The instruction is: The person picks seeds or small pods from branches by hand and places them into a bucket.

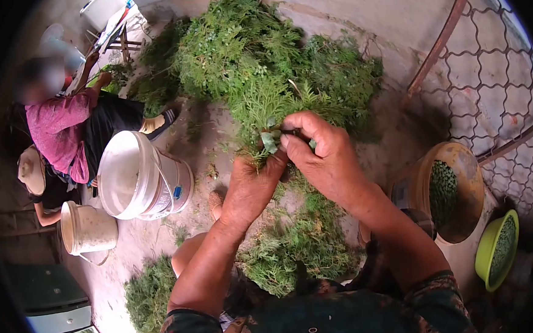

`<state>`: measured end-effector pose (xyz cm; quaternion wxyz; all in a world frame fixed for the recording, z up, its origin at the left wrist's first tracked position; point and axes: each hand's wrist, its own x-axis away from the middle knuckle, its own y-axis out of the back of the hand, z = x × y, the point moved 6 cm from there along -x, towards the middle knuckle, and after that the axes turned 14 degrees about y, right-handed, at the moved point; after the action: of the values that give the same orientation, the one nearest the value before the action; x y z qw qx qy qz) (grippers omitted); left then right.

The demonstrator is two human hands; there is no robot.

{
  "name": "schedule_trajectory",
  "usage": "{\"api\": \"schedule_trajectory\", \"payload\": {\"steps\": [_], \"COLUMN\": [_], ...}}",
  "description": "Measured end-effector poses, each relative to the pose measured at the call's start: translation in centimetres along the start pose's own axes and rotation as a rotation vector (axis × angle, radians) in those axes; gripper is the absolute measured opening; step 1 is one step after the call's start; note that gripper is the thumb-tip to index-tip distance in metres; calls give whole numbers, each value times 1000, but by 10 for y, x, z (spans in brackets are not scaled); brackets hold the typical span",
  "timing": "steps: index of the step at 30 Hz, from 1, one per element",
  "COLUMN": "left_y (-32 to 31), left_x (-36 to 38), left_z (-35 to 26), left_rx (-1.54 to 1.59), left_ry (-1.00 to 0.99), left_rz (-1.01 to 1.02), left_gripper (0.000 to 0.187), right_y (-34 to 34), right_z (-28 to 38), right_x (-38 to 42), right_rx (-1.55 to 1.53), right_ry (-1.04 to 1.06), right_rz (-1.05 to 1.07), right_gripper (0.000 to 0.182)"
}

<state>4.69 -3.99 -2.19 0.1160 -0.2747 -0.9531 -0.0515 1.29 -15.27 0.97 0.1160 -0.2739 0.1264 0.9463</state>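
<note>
My left hand (pixel 256 178) is closed round a feathery cypress-like sprig (pixel 262 109), whose fronds stick up beyond the fingers. Thumb and fingers of my right hand (pixel 321 143) pinch close beside it, at the pale green lumps (pixel 271 139) on the stem. Whether the right fingertips hold a lump or the stem is hidden. Both hands are in front of a big heap of cut green branches (pixel 235 52). Below my forearms, between my legs, lies a smaller pile of stripped-looking sprigs (pixel 302 243).
Left stands a white bucket (pixel 179 181), with a smaller cream bucket (pixel 93 229) beside it. A yellowish bucket (pixel 472 184) and a lime-green basin (pixel 484 254) on the right hold small green pieces. A person in a pink top (pixel 62 124) sits at left; wire mesh (pixel 480 62) borders the right.
</note>
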Motion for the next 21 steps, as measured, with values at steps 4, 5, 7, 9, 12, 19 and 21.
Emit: {"api": "schedule_trajectory", "payload": {"steps": [4, 5, 7, 9, 12, 19, 21], "left_y": [-2, -2, 0, 9, 28, 14, 11], "left_x": [2, 3, 2, -3, -6, -4, -3], "left_z": [1, -2, -3, -8, 3, 19, 19], "left_rx": [-76, -75, -49, -37, 380, 524, 535], "left_ry": [-127, -124, 77, 94, 270, 405, 403], "left_rz": [-30, -29, -78, -80, -182, -57, -35], "left_gripper": [14, 14, 13, 13, 16, 19, 24], "right_y": [1, 0, 5, 23, 35, 15, 12], "right_z": [0, -1, -15, -21, -37, -33, -33], "right_x": [0, 0, 1, -6, -9, 0, 1], "right_rx": [180, 266, 95, -65, -1235, -1266, -1262], "right_ry": [156, 216, 123, 37, -481, -552, -552], "right_rz": [41, 68, -31, -134, -251, -219, -214], "right_gripper": [15, 13, 12, 11, 16, 29, 29]}}
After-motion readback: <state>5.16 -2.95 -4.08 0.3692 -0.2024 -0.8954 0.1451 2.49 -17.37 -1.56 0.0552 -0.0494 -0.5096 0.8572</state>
